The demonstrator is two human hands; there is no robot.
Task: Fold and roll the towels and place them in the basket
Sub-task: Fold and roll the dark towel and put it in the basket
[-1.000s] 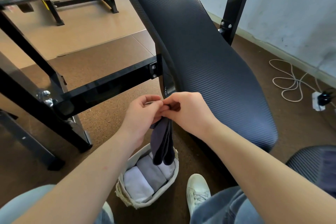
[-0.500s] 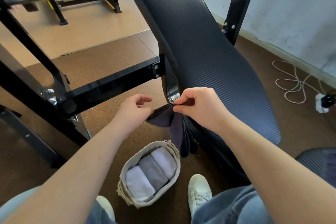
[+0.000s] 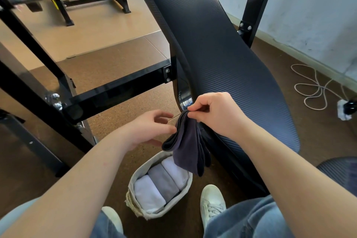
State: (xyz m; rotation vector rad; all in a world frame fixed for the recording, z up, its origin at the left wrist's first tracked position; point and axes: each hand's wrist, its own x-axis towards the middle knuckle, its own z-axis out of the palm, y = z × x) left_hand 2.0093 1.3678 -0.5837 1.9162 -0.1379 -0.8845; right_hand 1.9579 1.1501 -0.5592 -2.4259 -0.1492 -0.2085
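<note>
While aloft, towel point(image 3: 188, 147) beneath right hand point(image 3: 216, 114).

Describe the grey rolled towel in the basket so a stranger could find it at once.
Start at the long black padded bench; on the floor beside its near end stands a pale basket. Three rolled towels lie side by side in it. Yours is the middle roll, the only grey one, between the near white roll and the far white roll.

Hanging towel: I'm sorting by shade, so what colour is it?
The hanging towel is plain dark navy-grey, best seen in the head view.
</note>
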